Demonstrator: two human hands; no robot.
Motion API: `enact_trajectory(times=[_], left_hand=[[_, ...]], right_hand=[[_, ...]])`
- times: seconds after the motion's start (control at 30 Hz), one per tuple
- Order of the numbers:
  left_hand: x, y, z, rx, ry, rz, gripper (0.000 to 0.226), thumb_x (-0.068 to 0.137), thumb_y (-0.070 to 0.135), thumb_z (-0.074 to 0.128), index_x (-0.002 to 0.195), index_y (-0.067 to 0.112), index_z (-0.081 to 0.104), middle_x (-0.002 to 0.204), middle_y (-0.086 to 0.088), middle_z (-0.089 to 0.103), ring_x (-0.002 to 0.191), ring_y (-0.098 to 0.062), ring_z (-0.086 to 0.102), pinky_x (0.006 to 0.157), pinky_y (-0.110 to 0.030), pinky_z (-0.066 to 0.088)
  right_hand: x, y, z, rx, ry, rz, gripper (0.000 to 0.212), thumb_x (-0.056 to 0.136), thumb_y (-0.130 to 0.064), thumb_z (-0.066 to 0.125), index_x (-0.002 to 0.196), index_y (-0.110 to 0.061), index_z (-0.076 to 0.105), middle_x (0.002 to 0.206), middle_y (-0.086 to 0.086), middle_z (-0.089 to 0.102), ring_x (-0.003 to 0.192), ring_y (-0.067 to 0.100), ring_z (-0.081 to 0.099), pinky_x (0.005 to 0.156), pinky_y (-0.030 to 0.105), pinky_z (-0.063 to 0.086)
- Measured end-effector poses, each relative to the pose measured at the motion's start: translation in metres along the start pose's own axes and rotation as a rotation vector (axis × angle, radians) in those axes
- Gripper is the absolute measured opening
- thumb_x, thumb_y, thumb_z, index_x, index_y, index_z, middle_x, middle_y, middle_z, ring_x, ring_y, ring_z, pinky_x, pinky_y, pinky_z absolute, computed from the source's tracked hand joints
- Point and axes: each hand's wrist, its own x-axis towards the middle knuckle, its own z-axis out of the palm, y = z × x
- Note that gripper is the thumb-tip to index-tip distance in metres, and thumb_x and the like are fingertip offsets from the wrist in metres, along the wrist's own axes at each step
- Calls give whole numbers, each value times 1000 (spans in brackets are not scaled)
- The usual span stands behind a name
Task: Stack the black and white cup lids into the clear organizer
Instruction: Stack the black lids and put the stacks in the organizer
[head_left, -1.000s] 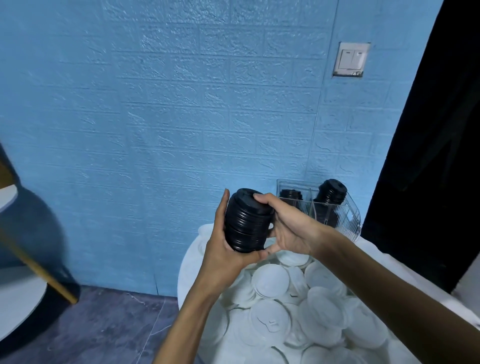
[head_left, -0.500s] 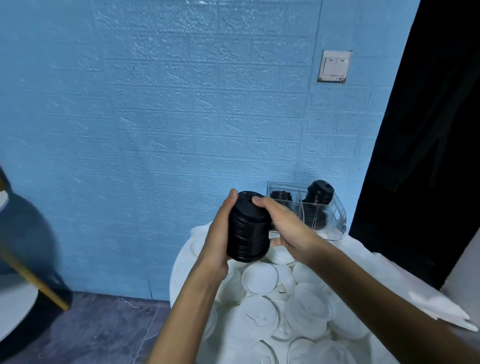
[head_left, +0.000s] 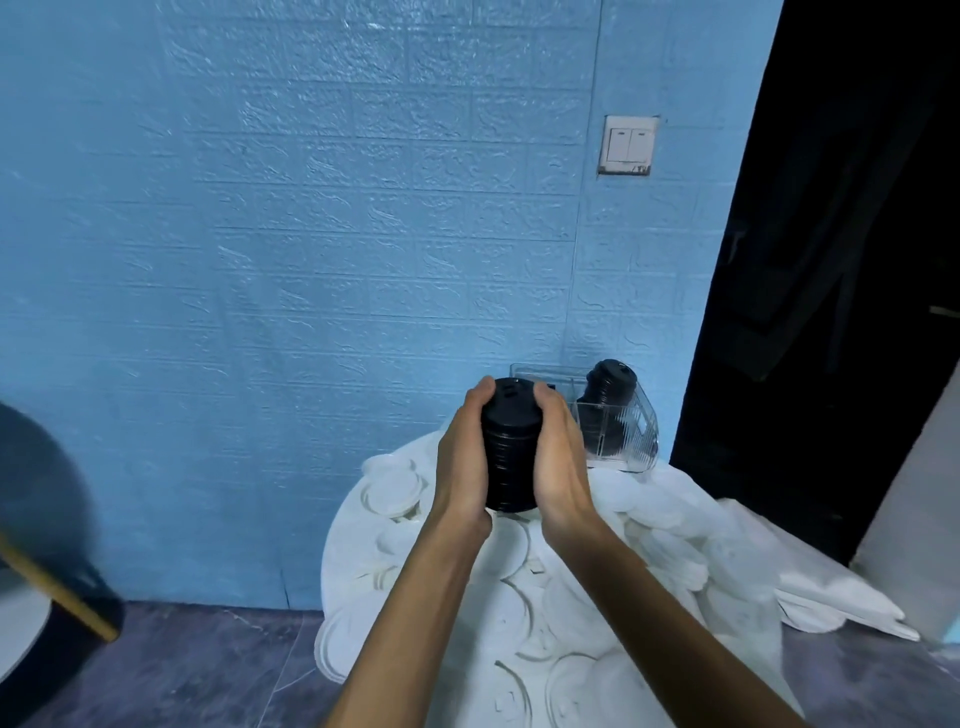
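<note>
Hands: The left hand (head_left: 462, 457) and the right hand (head_left: 558, 457) clasp a tall stack of black lids (head_left: 509, 441) from either side, palms facing, thumbs hooked over the top lid.
Stack: The black stack stands nearly upright in the air, lifted off the table, with its top in front of the organizer's left edge.
Organizer: A clear organizer (head_left: 626, 421) sits at the far edge of the table, against the blue wall (head_left: 311, 234). A second stack of black lids (head_left: 608, 387) leans in its right compartment and rises above the rim.
Left compartment: Mostly hidden behind the held stack and the right hand; its contents cannot be told.
Table: A round white table (head_left: 337, 545) is strewn with loose white lids (head_left: 389, 496), many overlapping, under and around both forearms.
Surroundings: A light switch (head_left: 627, 144) is fixed to the wall above the organizer; a dark doorway (head_left: 831, 260) opens at right.
</note>
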Motion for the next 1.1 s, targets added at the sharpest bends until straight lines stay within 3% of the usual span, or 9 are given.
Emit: enact_trajectory(times=[0.17, 0.37, 0.57, 0.7, 0.83, 0.93, 1.0, 1.1], left_hand=[[-1, -10, 6, 48, 37, 54, 64, 60, 59, 79, 110, 20, 77, 108, -6, 79, 103, -27, 75, 102, -49, 55], [-2, -17, 7, 121, 147, 50, 30, 78, 43, 70, 95, 19, 76, 102, -8, 78, 97, -29, 74, 87, -43, 58], [-2, -18, 8, 112, 157, 121, 22, 83, 42, 69, 95, 24, 76, 95, 2, 78, 97, -23, 73, 94, -45, 56], [-3, -17, 11, 157, 192, 175, 14, 92, 34, 65, 91, 24, 74, 86, 7, 75, 89, -19, 70, 91, -43, 55], [-7, -15, 11, 160, 183, 183, 15, 95, 32, 63, 97, 23, 75, 92, 5, 76, 91, -18, 70, 86, -36, 54], [-10, -14, 10, 183, 154, 211, 15, 95, 30, 64, 100, 22, 75, 95, 4, 76, 91, -16, 70, 87, -35, 54], [-12, -13, 8, 186, 137, 206, 14, 95, 29, 64, 99, 21, 76, 94, 4, 77, 92, -17, 70, 88, -36, 54], [-12, -10, 6, 176, 125, 196, 16, 95, 32, 65, 97, 21, 76, 91, 6, 77, 92, -17, 70, 89, -38, 54]], right_hand=[[-7, -4, -1, 5, 103, -10, 37, 86, -54, 48, 98, -29, 72, 100, -5, 74, 100, 17, 68, 97, 44, 53], [-7, 1, -3, -41, 149, -6, 28, 96, -36, 48, 85, -22, 70, 90, 1, 72, 93, 22, 67, 96, 49, 53], [-8, -3, -1, -20, 112, -23, 24, 87, -43, 48, 86, -32, 70, 93, -3, 72, 96, 21, 68, 96, 49, 53], [-7, -3, -1, -2, 116, -27, 28, 82, -43, 45, 84, -28, 70, 91, 0, 72, 92, 22, 68, 96, 51, 53], [-7, -2, -3, -23, 102, -36, 26, 93, -36, 46, 83, -27, 68, 87, -1, 70, 88, 19, 66, 95, 51, 54], [-7, -1, -5, -33, 106, -53, 27, 87, -41, 46, 79, -30, 69, 86, -1, 71, 91, 22, 68, 96, 51, 53], [-8, 0, -8, -49, 85, -59, 27, 88, -42, 45, 82, -31, 69, 88, -2, 72, 94, 22, 68, 95, 48, 53], [-10, -1, -12, -95, 1, -74, 26, 103, -42, 41, 97, -33, 65, 99, -7, 69, 100, 14, 65, 85, 31, 49]])
